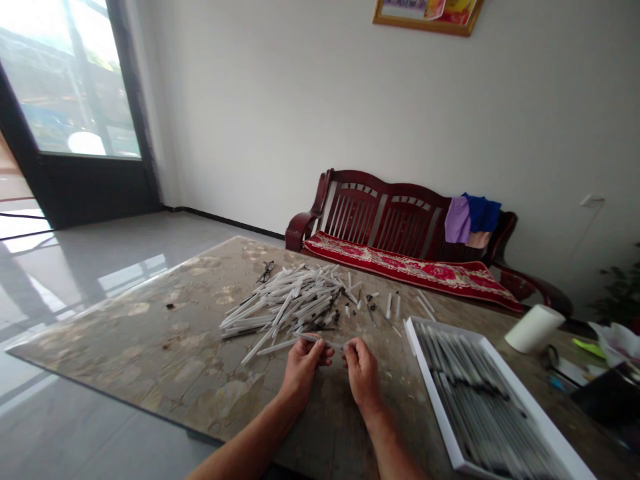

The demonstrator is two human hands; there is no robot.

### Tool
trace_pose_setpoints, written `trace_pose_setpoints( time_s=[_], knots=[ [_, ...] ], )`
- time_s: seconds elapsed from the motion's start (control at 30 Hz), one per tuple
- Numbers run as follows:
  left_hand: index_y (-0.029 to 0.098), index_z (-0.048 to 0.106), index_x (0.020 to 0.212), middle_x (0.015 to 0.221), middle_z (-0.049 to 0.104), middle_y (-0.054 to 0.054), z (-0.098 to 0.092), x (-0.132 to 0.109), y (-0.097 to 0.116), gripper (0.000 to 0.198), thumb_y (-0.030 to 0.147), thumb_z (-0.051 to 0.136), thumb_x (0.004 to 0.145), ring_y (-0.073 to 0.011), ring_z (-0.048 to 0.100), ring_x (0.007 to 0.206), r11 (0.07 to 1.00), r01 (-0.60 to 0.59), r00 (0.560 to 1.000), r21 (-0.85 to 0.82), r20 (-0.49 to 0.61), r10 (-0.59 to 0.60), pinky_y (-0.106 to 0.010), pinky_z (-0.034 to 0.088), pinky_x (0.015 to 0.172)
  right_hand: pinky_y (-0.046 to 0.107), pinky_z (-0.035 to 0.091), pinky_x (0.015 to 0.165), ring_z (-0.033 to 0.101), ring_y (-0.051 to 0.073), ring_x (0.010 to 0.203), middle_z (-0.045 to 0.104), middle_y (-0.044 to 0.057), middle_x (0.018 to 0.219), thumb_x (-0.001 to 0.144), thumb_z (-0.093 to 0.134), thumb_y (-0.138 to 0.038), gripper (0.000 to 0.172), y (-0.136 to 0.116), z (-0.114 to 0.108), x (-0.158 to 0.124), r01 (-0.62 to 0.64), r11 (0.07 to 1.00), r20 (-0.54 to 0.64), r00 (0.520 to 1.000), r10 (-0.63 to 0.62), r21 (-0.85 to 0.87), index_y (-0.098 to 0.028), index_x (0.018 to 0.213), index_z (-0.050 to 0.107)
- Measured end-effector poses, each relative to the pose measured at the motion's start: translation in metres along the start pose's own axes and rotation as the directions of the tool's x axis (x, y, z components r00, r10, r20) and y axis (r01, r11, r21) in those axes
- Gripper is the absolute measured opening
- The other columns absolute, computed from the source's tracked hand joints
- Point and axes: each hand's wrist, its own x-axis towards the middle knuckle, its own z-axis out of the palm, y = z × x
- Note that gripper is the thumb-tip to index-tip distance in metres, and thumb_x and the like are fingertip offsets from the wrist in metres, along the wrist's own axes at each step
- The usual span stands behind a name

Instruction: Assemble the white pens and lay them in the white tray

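My left hand (303, 370) is pinched closed on a thin white plastic stick (320, 341), with the thumb and fingers gathered around one end. The stick runs almost level across the gap between my hands, just in front of the heap of white sticks (285, 300). My right hand (363, 373) is curled, not spread, with its fingertips (347, 348) up at the stick's other end. Whether they're actually pinching it or only right beside it, I can't tell from here.

The heap sits on a mottled stone tabletop (150, 353), directly ahead of my hands, its sticks crossing in all directions, and some have dark parts at their ends. Just right of the heap lie a few loose white sticks (389, 305) and small black pieces (370, 300). Farther right of it is a white tray (480, 400) packed with long, thin rods in close rows — too blurred to make out properly. Beyond the tray, well right of the heap, stands a white paper roll (535, 328).

Just behind the heap's left end lie black-framed eyeglasses (266, 271). Past the heap and the table's far edge is a dark red wooden bench (400, 217) with a red patterned cushion (415, 267) — purple and blue cloth (473, 219) hangs over its backrest.
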Motion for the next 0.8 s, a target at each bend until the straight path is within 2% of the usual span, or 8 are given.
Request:
trace_pose_setpoints(
  time_s=[0.07, 0.17, 0.37, 0.47, 0.53, 0.6, 0.73, 0.8],
  knots=[
    [0.016, 0.06, 0.079, 0.063, 0.067, 0.0, 0.001, -0.001, 0.0, 0.043, 0.043, 0.085, 0.056, -0.0171, 0.068, 0.058, 1.0, -0.011, 1.0, 0.015, 0.001, 0.011, -0.024, 0.052, 0.05, 0.023, 0.038, 0.053, 0.051, 0.014, 0.052, 0.054, -0.003, 0.055, 0.093, 0.042, -0.047, 0.037, 0.002, 0.002, 0.001, 0.006, 0.998, -0.015, 1.0, -0.006, -0.056, -0.022, 0.068, 0.055],
    [0.016, 0.061, 0.079, 0.062, 0.067, 0.0, 0.0, 0.0, -0.001, 0.043, 0.043, 0.085, 0.057, -0.0166, 0.068, 0.058, 1.0, -0.019, 1.0, 0.016, -0.022, 0.019, -0.023, 0.053, 0.051, 0.023, 0.037, 0.052, 0.053, 0.014, 0.052, 0.056, -0.002, 0.053, 0.092, 0.043, -0.049, 0.04, 0.003, 0.004, 0.002, 0.007, 0.997, -0.024, 1.0, -0.008, -0.072, -0.023, 0.064, 0.055],
    [0.016, 0.061, 0.078, 0.066, 0.067, 0.001, -0.005, 0.007, -0.003, 0.038, 0.039, 0.085, 0.059, -0.0158, 0.069, 0.063, 0.997, -0.005, 0.988, -0.072, -0.155, -0.006, -0.023, 0.055, 0.055, 0.024, 0.044, 0.05, 0.059, 0.017, 0.054, 0.065, 0.001, 0.063, 0.084, 0.052, -0.05, 0.031, 0.014, 0.001, 0.012, -0.119, 0.985, -0.069, 0.989, 0.128, 0.129, -0.021, 0.081, 0.063],
    [0.017, 0.061, 0.079, 0.069, 0.069, -0.001, -0.007, 0.008, -0.003, 0.035, 0.034, 0.085, 0.062, -0.0158, 0.07, 0.064, 0.993, 0.025, 0.979, -0.116, -0.198, -0.048, -0.023, 0.056, 0.058, 0.026, 0.048, 0.054, 0.062, 0.018, 0.056, 0.068, 0.002, 0.064, 0.079, 0.056, -0.039, 0.021, 0.024, -0.001, 0.029, -0.136, 0.99, -0.097, 0.987, 0.131, -0.042, -0.019, 0.078, 0.065],
    [0.017, 0.061, 0.081, 0.069, 0.07, -0.001, -0.007, 0.009, -0.004, 0.033, 0.033, 0.085, 0.063, -0.016, 0.071, 0.066, 0.991, 0.03, 0.978, -0.128, -0.2, -0.055, -0.023, 0.057, 0.059, 0.027, 0.049, 0.059, 0.065, 0.02, 0.061, 0.07, 0.003, 0.066, 0.075, 0.059, -0.029, 0.012, 0.03, -0.002, 0.045, -0.125, 0.974, -0.081, 0.99, 0.111, -0.19, -0.019, 0.074, 0.065],
    [0.017, 0.061, 0.081, 0.069, 0.069, 0.0, -0.007, 0.009, -0.004, 0.034, 0.033, 0.085, 0.063, -0.0161, 0.071, 0.066, 0.991, 0.025, 0.978, -0.133, -0.203, -0.052, -0.023, 0.057, 0.059, 0.028, 0.048, 0.062, 0.067, 0.021, 0.066, 0.071, 0.004, 0.068, 0.072, 0.06, -0.022, 0.007, 0.032, -0.002, 0.062, -0.12, 0.956, -0.06, 0.992, 0.108, -0.266, -0.019, 0.073, 0.067],
    [0.017, 0.061, 0.082, 0.069, 0.067, 0.001, -0.007, 0.009, -0.006, 0.037, 0.034, 0.086, 0.061, -0.0159, 0.07, 0.066, 0.989, 0.031, 0.976, -0.146, -0.209, -0.062, -0.023, 0.056, 0.058, 0.029, 0.046, 0.068, 0.067, 0.022, 0.077, 0.073, 0.006, 0.081, 0.074, 0.06, -0.013, 0.015, 0.028, 0.004, 0.086, -0.091, 0.929, -0.028, 0.996, 0.087, -0.358, -0.02, 0.081, 0.071],
    [0.017, 0.061, 0.082, 0.07, 0.068, 0.0, -0.007, 0.009, -0.006, 0.038, 0.035, 0.086, 0.061, -0.0161, 0.07, 0.067, 0.988, 0.032, 0.977, -0.15, -0.205, -0.062, -0.023, 0.057, 0.058, 0.028, 0.045, 0.074, 0.067, 0.021, 0.085, 0.073, 0.007, 0.091, 0.077, 0.058, -0.011, 0.02, 0.023, 0.009, 0.092, -0.038, 0.912, 0.019, 0.999, 0.05, -0.407, -0.022, 0.086, 0.073]
  ],
)
